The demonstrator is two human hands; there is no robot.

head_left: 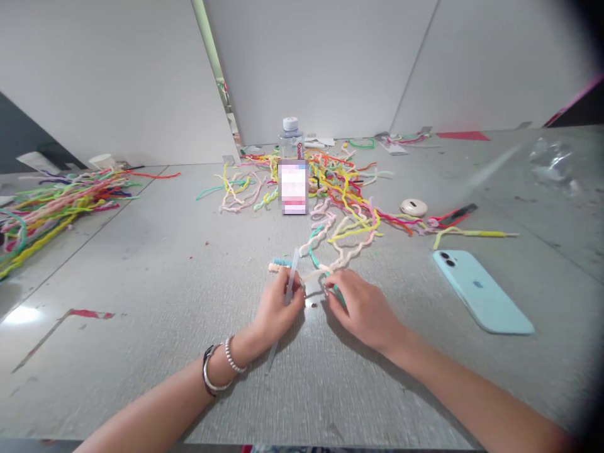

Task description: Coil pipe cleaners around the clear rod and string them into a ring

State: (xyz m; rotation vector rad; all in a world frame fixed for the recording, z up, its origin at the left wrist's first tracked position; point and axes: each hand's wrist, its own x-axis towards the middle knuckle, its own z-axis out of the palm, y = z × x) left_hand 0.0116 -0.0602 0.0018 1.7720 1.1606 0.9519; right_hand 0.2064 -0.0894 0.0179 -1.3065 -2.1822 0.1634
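Note:
My left hand (283,302) is closed around a thin translucent plastic stick (295,259), which slants up between the fingers. At its fingertips are a small blue coil (282,262) and a peach coil (274,267) of fuzzy pipe cleaner, side by side; how they are held is partly hidden. A cream pipe cleaner (314,274) stretches between the two hands. My right hand (361,305) pinches its strand with thumb and fingers, and a teal pipe cleaner (313,250) runs down under those fingers. The exact grip there is partly covered.
Tangled coloured pipe cleaners (346,189) lie ahead, around a propped phone (293,187) with a blurred screen and a bottle (290,135). Another pile (61,207) is at left. To the right are a light-blue phone (481,290), a white earbud case (413,207) and red-handled scissors (455,216).

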